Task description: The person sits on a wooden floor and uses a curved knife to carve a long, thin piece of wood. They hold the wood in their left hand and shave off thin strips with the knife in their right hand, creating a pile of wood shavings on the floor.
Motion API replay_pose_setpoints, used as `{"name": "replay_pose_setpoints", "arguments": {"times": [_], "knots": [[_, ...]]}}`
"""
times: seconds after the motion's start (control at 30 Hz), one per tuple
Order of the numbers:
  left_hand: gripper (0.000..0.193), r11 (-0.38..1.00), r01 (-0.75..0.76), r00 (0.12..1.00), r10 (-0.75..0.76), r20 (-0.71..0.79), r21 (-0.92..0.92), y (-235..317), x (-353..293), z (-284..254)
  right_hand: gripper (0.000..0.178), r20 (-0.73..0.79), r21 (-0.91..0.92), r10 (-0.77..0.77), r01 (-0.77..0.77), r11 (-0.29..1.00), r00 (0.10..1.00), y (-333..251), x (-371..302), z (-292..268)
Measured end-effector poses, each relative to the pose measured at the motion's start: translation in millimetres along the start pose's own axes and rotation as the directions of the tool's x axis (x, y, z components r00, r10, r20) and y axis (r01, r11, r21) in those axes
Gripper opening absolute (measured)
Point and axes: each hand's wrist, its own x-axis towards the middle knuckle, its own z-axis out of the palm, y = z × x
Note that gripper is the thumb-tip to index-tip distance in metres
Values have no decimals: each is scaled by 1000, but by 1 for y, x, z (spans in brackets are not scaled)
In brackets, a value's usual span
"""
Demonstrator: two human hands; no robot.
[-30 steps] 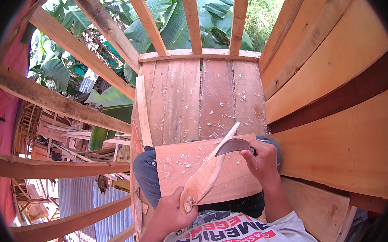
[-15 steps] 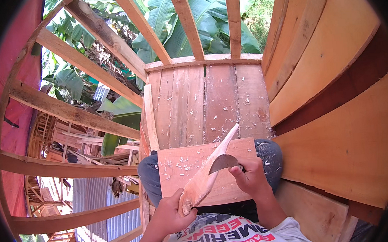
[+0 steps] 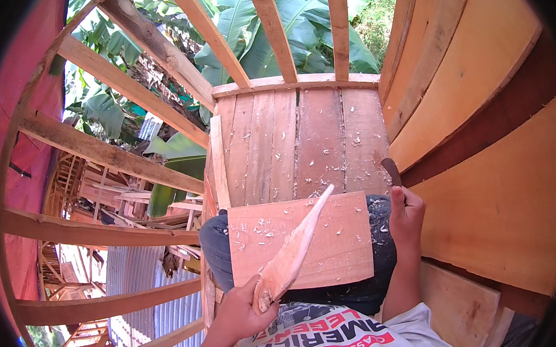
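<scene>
A pale carved piece of wood (image 3: 291,251), thick at its near end and tapering to a slender point, slants away from me across my lap. Its thick end is gripped by my left hand (image 3: 241,310). On my thighs lies a flat wooden board (image 3: 332,263) dotted with shavings, beneath the carved piece. Out to the right, apart from the wood, my right hand (image 3: 407,219) is closed around a knife whose dark, broad blade (image 3: 391,171) points up and away. The knife's handle is mostly hidden in my fingers.
A plank floor (image 3: 318,142) with scattered shavings stretches ahead. Wooden slats (image 3: 122,152) fence the left and far sides, with banana leaves (image 3: 287,28) beyond. Large wooden panels (image 3: 493,207) stand close on my right. Corrugated metal sheets (image 3: 131,280) lie outside at left.
The knife has left the carved wood; my right hand has swung it outward to the right and its blade has turned upward. My left hand still holds the wood in nearly the same place.
</scene>
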Motion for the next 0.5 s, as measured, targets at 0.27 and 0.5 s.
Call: {"name": "replay_pose_setpoints", "arguments": {"times": [0.27,0.5], "knots": [[43,994,16,996,-6,87,-111,18,11,-8,57,299,91,-238,221,971,924,-52,-43,30],[43,994,81,992,-73,103,-69,28,4,-5,62,190,-151,-249,279,948,950,-43,-28,21]]}}
